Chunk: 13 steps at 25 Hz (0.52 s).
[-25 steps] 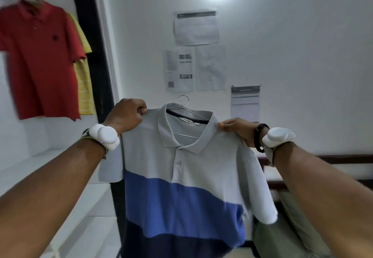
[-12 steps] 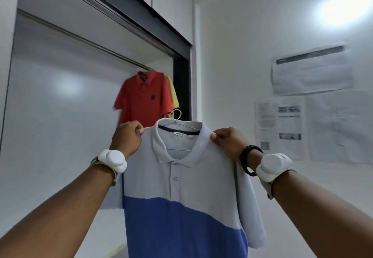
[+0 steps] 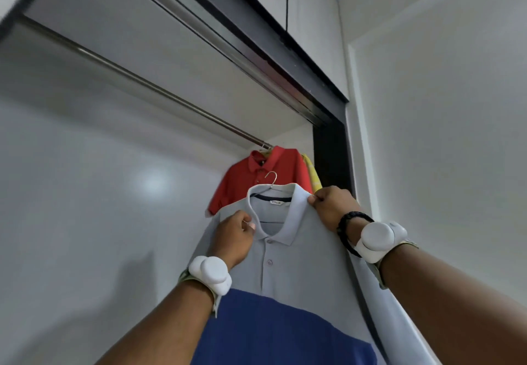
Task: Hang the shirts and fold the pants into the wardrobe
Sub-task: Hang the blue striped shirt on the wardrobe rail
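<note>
I hold up a grey polo shirt [image 3: 302,262] with a blue band across the chest, on a wire hanger whose hook [image 3: 271,177] sticks out above the collar. My left hand [image 3: 235,236] grips the shirt at the left side of the collar. My right hand [image 3: 330,207] pinches the right shoulder by the collar. The shirt is inside the wardrobe opening, below the metal rail [image 3: 142,82]; the hook is not touching the rail. A red polo shirt [image 3: 262,176] hangs from the rail's far end, with a yellow shirt [image 3: 312,173] behind it.
The wardrobe's black frame [image 3: 328,90] runs overhead and down the right side of the opening. White wall [image 3: 442,136] lies to the right. The wardrobe's white back panel [image 3: 99,193] fills the left.
My view has tilted up and turned toward the wardrobe. The grey shirt has risen toward the rail, and my left hand has shifted from the shoulder to the collar.
</note>
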{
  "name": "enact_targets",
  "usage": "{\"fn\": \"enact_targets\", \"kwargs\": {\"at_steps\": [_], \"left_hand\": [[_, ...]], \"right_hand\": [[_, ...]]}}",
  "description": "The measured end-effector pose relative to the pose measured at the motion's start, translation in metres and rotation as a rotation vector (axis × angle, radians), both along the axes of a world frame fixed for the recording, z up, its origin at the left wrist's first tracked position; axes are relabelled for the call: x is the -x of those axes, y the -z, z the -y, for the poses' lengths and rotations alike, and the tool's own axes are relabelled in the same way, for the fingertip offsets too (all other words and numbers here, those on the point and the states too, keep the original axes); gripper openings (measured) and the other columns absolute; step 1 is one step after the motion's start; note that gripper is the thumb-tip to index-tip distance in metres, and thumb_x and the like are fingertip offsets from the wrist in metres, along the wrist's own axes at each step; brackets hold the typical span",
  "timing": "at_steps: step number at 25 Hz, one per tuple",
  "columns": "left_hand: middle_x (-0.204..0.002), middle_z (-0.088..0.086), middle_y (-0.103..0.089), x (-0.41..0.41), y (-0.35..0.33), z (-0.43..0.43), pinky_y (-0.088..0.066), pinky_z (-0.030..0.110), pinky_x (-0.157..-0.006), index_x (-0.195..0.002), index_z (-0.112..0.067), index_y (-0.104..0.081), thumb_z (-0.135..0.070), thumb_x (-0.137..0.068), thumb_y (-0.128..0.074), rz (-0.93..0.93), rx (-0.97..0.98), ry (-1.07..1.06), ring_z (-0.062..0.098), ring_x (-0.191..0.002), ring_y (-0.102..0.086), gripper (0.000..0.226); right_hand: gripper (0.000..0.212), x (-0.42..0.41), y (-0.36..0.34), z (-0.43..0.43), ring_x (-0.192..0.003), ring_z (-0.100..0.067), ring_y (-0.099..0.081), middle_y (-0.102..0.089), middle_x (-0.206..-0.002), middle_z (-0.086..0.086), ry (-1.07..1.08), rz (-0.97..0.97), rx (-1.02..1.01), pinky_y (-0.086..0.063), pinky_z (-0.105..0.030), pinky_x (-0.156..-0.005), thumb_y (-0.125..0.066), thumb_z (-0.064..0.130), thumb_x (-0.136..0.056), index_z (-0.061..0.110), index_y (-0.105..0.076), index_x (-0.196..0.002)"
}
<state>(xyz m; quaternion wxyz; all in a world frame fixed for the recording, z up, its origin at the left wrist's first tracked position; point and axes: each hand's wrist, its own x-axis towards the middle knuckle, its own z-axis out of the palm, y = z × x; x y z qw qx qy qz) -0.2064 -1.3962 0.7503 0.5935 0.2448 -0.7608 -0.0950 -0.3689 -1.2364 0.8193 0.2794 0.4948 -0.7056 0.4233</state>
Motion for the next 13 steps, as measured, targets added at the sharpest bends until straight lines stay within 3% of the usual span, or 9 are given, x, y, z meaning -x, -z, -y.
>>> {"fn": "enact_targets", "kwargs": {"at_steps": [4, 6, 9, 13], "left_hand": [[-0.108, -0.004, -0.063, 0.031, -0.039, 0.065, -0.044, 0.026, -0.079, -0.107, -0.024, -0.057, -0.03, -0.099, -0.054, -0.04, 0.024, 0.057, 0.014, -0.09, -0.058, 0.01], [-0.102, -0.008, -0.062, 0.044, -0.052, 0.095, -0.046, 0.026, -0.077, -0.104, -0.026, -0.057, -0.032, -0.098, -0.056, -0.052, 0.045, 0.062, 0.007, -0.081, -0.059, 0.009], [-0.102, -0.006, -0.067, 0.067, -0.067, 0.139, -0.052, 0.028, -0.081, -0.104, -0.025, -0.061, -0.037, -0.095, -0.06, -0.084, 0.082, 0.041, 0.013, -0.087, -0.062, 0.015], [-0.102, -0.005, -0.066, 0.099, -0.086, 0.183, -0.046, 0.022, -0.085, -0.109, -0.022, -0.062, -0.037, -0.095, -0.06, -0.075, 0.11, -0.046, 0.014, -0.094, -0.061, 0.021]], "right_hand": [[0.028, 0.023, -0.051, 0.09, -0.084, -0.023, -0.057, -0.063, -0.116, -0.007, -0.01, -0.039, 0.089, -0.049, -0.034, -0.087, -0.049, 0.042, -0.097, 0.025, -0.072, -0.101], [0.029, 0.033, -0.076, 0.126, -0.085, -0.023, -0.055, -0.065, -0.11, -0.009, -0.012, -0.085, 0.123, -0.045, -0.03, -0.088, -0.05, 0.037, -0.098, 0.017, -0.071, -0.1], [0.022, 0.059, -0.112, 0.176, -0.102, -0.03, -0.061, -0.067, -0.108, -0.009, -0.02, -0.174, 0.26, -0.045, -0.035, -0.097, -0.052, 0.034, -0.094, 0.018, -0.066, -0.098], [0.033, 0.097, -0.162, 0.218, -0.104, -0.037, -0.062, -0.066, -0.113, -0.018, -0.036, -0.112, 0.298, -0.046, -0.034, -0.082, -0.05, 0.033, -0.097, 0.009, -0.068, -0.111]]}}
